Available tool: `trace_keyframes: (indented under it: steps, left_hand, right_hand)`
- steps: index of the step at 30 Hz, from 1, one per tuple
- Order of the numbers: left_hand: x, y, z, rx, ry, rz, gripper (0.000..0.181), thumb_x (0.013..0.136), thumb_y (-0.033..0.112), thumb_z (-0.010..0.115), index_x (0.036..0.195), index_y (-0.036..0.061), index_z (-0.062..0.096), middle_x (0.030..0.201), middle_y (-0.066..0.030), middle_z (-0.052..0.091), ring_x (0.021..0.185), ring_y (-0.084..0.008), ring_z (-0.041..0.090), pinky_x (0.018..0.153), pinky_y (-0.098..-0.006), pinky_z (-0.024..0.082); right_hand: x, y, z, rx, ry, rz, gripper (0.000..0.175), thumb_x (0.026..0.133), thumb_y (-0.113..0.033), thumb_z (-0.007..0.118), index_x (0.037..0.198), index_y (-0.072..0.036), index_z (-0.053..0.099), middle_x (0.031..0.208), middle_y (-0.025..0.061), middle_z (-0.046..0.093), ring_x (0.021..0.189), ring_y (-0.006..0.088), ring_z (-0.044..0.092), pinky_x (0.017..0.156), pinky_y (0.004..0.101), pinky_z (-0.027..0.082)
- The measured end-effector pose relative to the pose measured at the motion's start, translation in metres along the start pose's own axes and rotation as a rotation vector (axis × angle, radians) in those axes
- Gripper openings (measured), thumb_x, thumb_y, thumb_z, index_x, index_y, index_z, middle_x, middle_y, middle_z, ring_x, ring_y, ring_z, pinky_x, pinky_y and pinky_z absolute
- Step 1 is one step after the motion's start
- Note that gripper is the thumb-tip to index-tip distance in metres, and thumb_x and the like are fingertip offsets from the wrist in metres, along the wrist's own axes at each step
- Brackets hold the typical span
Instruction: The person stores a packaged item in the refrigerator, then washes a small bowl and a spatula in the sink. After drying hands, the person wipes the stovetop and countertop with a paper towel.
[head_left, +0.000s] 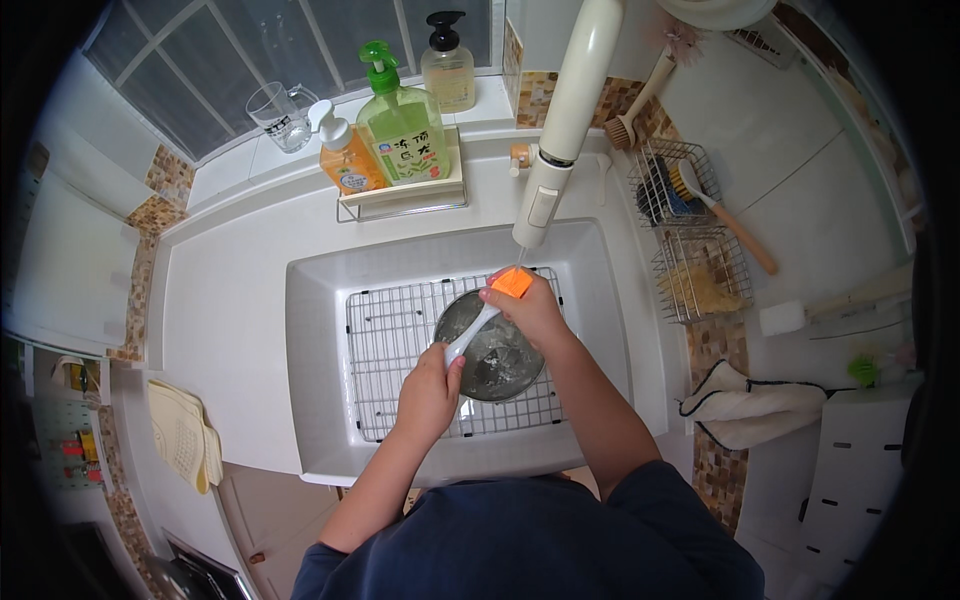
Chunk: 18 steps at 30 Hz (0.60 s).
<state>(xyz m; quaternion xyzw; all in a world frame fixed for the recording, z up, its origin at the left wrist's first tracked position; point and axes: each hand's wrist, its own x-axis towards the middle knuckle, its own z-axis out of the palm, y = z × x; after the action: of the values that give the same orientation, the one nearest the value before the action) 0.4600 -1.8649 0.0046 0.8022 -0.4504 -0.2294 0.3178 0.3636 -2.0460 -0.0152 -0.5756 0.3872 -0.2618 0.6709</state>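
My left hand (429, 391) grips the light handle of a brush (474, 331) with orange bristles. At its other end my right hand (527, 306) holds the bristle head, thumb pressed against it. A thin stream of water falls from the white faucet (541, 196) onto the bristles. Below both hands sits a round metal bowl (491, 373) with cloudy water in it, resting on a wire sink rack (390, 330). The rack lies in the white sink (319, 360). My right hand hides part of the bowl's upper right rim.
Behind the sink, a caddy (405, 193) holds an orange pump bottle (352, 166) and a green pump bottle (405, 124). A glass mug (281, 116) stands on the sill. Wire baskets (701, 274) and a wooden-handled brush (739, 232) hang at right. A folded yellow cloth (180, 431) lies left.
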Motion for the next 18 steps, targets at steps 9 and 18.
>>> trace_keyframes:
  steps: [9,18]
  left_hand:
    - [-0.001,0.012,-0.012,-0.07,-0.074,-0.077,0.029,0.099,0.026,0.054,0.109,-0.0005,0.06,0.066,-0.0173,0.062,0.061,-0.0318,0.063,0.059,-0.0396,0.048]
    - [-0.003,0.006,-0.012,-0.075,-0.018,-0.012,0.03,0.099,0.028,0.055,0.109,-0.0004,0.06,0.061,-0.0147,0.061,0.05,-0.0249,0.062,0.052,-0.0369,0.047]
  right_hand:
    - [0.012,0.009,-0.009,0.532,-0.015,0.443,0.034,0.102,-0.033,0.05,0.094,-0.001,0.059,0.056,0.0008,0.043,0.04,0.0073,0.029,0.038,0.0229,0.024]
    - [0.013,0.021,-0.006,0.606,-0.117,0.445,0.027,0.101,-0.027,0.053,0.097,-0.001,0.058,0.059,-0.0015,0.041,0.041,0.005,0.029,0.038,0.0215,0.024]
